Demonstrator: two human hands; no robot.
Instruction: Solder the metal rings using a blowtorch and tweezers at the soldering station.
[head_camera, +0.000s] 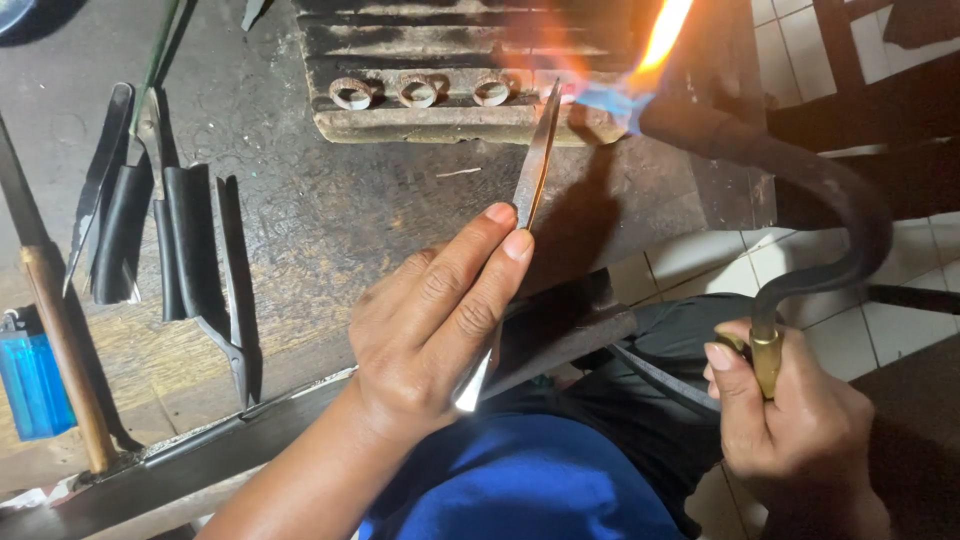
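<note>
My left hand (440, 320) pinches long metal tweezers (535, 160) between thumb and fingers, their tips reaching a ring on the charred block (450, 125). Three metal rings (418, 92) lie in a row on the block's front ledge, and a fourth sits under the flame by the tweezer tips. My right hand (790, 425) grips the brass handle of a curved black torch (830, 200). Its nozzle points at the block's right end, throwing a blue and orange flame (640, 70).
Pliers and cutters with dark handles (185, 250) lie at the left of the worn wooden bench (330, 220). A blue lighter (30, 385) and a wooden-handled tool (60, 330) rest at the far left. White floor tiles (800, 50) show at right.
</note>
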